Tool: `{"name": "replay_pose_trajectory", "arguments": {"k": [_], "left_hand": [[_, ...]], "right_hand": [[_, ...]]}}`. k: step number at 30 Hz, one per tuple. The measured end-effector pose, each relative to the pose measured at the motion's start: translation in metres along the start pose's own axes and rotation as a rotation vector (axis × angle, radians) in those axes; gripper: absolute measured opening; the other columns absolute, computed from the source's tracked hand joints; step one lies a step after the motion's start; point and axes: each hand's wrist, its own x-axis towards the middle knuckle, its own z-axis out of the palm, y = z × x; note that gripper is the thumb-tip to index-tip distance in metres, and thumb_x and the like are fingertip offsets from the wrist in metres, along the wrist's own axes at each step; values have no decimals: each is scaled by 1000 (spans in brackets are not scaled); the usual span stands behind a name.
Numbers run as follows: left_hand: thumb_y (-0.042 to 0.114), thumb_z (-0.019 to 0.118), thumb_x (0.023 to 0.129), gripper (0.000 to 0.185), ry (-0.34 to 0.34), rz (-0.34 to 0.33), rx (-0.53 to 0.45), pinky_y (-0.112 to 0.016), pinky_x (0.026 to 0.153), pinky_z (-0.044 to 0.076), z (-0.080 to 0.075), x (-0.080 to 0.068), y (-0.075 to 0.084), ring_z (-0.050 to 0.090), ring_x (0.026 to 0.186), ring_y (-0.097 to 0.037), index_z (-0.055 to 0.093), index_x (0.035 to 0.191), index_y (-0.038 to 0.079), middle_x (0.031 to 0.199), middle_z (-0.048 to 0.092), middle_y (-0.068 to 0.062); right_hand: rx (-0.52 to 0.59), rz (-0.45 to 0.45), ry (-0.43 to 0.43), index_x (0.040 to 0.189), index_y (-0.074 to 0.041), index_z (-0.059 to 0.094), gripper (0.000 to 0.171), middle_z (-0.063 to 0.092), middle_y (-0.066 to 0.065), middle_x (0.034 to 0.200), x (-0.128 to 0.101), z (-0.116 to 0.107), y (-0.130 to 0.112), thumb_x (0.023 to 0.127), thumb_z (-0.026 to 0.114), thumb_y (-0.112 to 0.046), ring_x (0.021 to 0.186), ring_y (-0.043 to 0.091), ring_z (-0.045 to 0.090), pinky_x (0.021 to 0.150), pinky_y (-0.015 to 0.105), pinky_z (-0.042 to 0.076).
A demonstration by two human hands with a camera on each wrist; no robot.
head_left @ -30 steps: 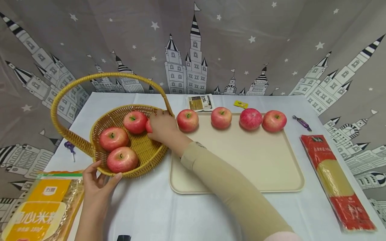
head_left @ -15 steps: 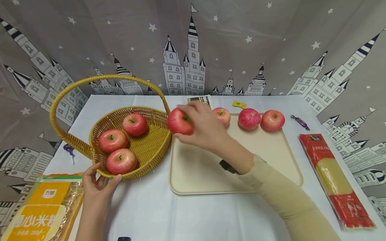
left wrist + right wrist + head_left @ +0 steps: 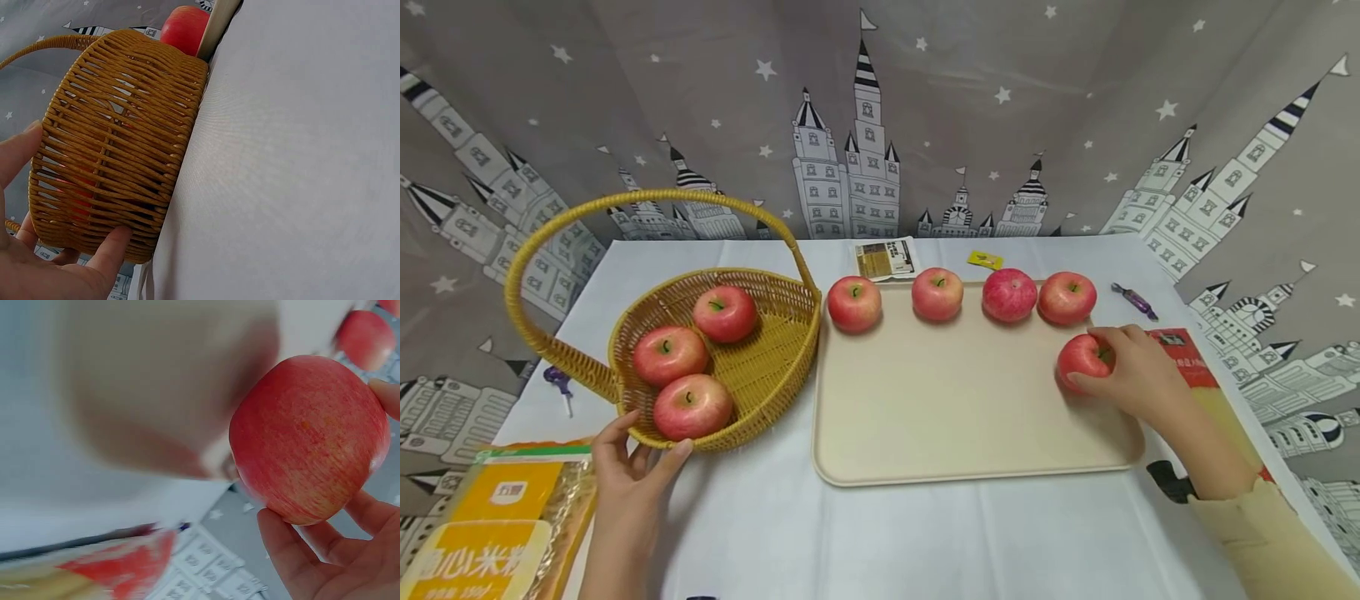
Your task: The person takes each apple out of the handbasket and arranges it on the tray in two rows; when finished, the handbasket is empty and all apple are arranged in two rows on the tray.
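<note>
My right hand (image 3: pixel 1138 371) grips a red apple (image 3: pixel 1085 363) over the right end of the beige tray (image 3: pixel 940 417). The right wrist view shows that apple (image 3: pixel 309 440) between thumb and fingers, with the tray blurred behind it. Along the tray's far edge sits a row of several apples (image 3: pixel 937 294). On the left, my left hand (image 3: pixel 636 475) holds the near rim of a yellow wicker basket (image 3: pixel 775 408), fingers against its woven side (image 3: pixel 119 144). Three apples (image 3: pixel 693 406) lie in the basket, towards its left and back.
A red noodle packet (image 3: pixel 1180 354) lies right of the tray, partly behind my right arm. An orange food bag (image 3: pixel 512 517) is at the left front. Behind are a small packet (image 3: pixel 884 259), a yellow sachet (image 3: pixel 985 259) and a purple candy (image 3: pixel 1135 301); a lollipop (image 3: pixel 557 381) lies left.
My right hand has taken an apple out of the basket and carried it rightward across the tray to its right end. My left hand has stayed at the basket's rim.
</note>
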Motion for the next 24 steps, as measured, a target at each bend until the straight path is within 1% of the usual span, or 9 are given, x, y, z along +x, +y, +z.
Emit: {"name": "replay_pose_trajectory", "arguments": {"k": [2,5,8,12,15,18,21,24], "left_hand": [[-12,64,85,74,7,-7,10,-9,90,42,-1,-1,1,25,136,-21,28,139,25,152,13,2],[-10,64,86,74,13,-16,27,-12,94,41,-1,-1,2,26,136,-21,28,139,26,154,11,2],[-8,65,86,74,10,-24,45,-16,101,37,-1,-2,2,24,137,-20,27,139,27,156,9,2],[-9,65,86,75,0,-27,45,-19,105,35,-1,-2,2,24,137,-20,27,139,27,156,8,2],[-9,65,86,75,2,-27,45,-20,105,34,-1,-2,2,24,137,-20,27,139,27,156,10,2],[-9,65,86,75,8,-29,43,-20,106,34,-2,-2,1,24,138,-19,27,139,27,156,9,2],[-8,65,86,75,10,-31,50,-21,106,34,-2,-2,2,24,138,-20,27,139,27,157,8,3],[-8,65,86,74,7,-34,63,-22,107,33,-2,-2,3,24,138,-20,26,139,27,157,7,3]], "right_hand": [[-4,13,-16,135,2,46,83,43,29,122,-1,4,8,78,74,-52,108,46,42,79,64,48],[3,10,-1,136,2,45,85,43,29,123,0,8,12,78,73,-54,109,47,41,80,65,46],[-4,9,-2,137,2,44,87,43,28,122,2,8,10,78,72,-56,109,47,41,80,65,46],[-34,-5,12,139,2,41,90,40,29,127,5,4,0,78,72,-56,112,49,37,82,66,44],[-18,-51,44,141,1,40,88,40,28,132,12,2,-20,80,70,-55,116,50,35,86,67,41],[57,-137,57,140,0,42,80,42,26,135,23,4,-49,83,70,-50,122,46,37,96,64,37],[143,-243,47,141,-4,44,73,45,19,139,36,13,-84,85,70,-43,129,38,37,105,58,32],[198,-344,35,141,-9,46,69,48,12,140,45,26,-128,86,70,-42,132,31,37,108,52,32]]}}
